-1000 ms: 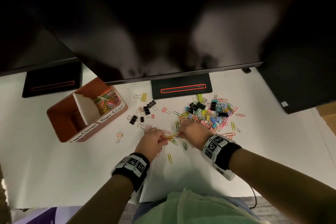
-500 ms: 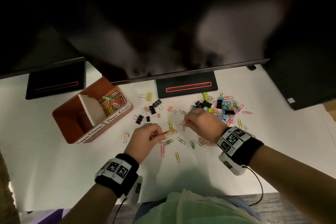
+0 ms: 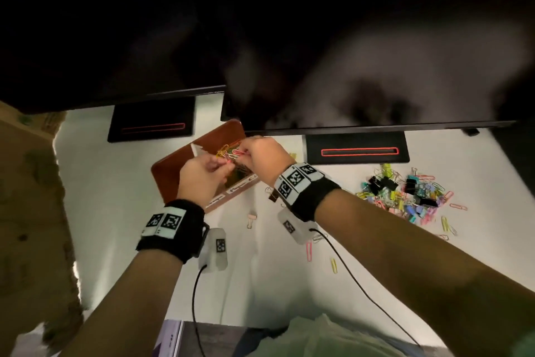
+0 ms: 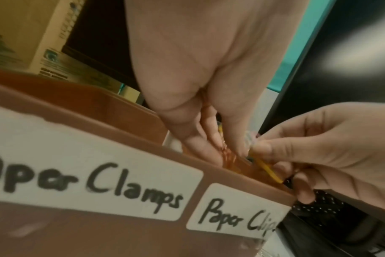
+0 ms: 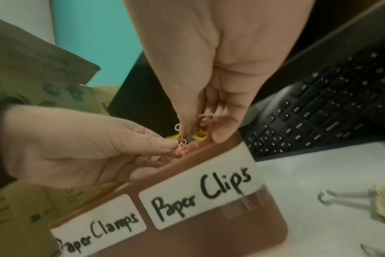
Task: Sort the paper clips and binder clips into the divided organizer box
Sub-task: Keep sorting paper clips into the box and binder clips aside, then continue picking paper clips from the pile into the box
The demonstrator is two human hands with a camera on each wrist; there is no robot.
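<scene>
The brown divided organizer box [image 3: 170,174] stands at the back left, labelled "Paper Clamps" [image 4: 88,184] and "Paper Clips" [image 5: 200,191]. Both hands hover together over its Paper Clips side. My left hand [image 3: 223,165] pinches a few coloured paper clips [image 3: 228,151], and my right hand [image 3: 245,151] pinches the same small bunch from the other side. In the right wrist view yellow clips [image 5: 199,136] and orange clips [image 5: 180,151] hang between the fingertips just above the box rim. The main pile of clips [image 3: 405,194] lies on the white table to the right.
Loose clips lie near me: a pink binder clip [image 3: 251,219], a pink paper clip [image 3: 309,251], a yellow paper clip [image 3: 334,265]. A monitor [image 3: 347,38] overhangs the box, its stand [image 3: 357,151] right of it. A black keyboard [image 5: 330,104] lies behind, a cardboard box [image 3: 26,212] at left.
Both hands lifted off the loose clips in the table's middle and moved left and back to above the box, carrying paper clips with them.
</scene>
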